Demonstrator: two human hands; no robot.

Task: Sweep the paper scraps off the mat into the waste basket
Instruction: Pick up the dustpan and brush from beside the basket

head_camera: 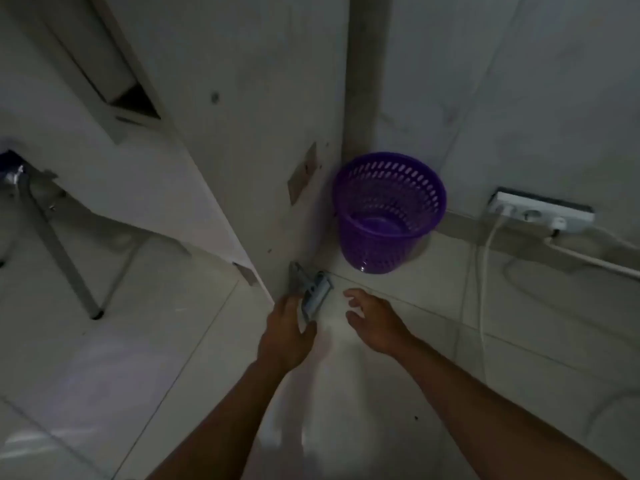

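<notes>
A purple perforated waste basket (388,209) stands upright on the tiled floor, against the wall beside a white panel. Its bottom shows bare purple. My left hand (287,330) is low in front of the basket and grips a small flat grey-blue object (313,296) at the foot of the panel; the light is too dim to identify it. My right hand (374,320) hovers just right of it with fingers spread and holds nothing, a short way in front of the basket. No mat or loose scraps show in this view.
The tall white panel (242,150) stands left of the basket, with a metal bracket (296,277) at its foot. A power strip (540,211) with white cables (485,271) lies on the floor to the right. A grey metal-legged frame (59,251) stands at left.
</notes>
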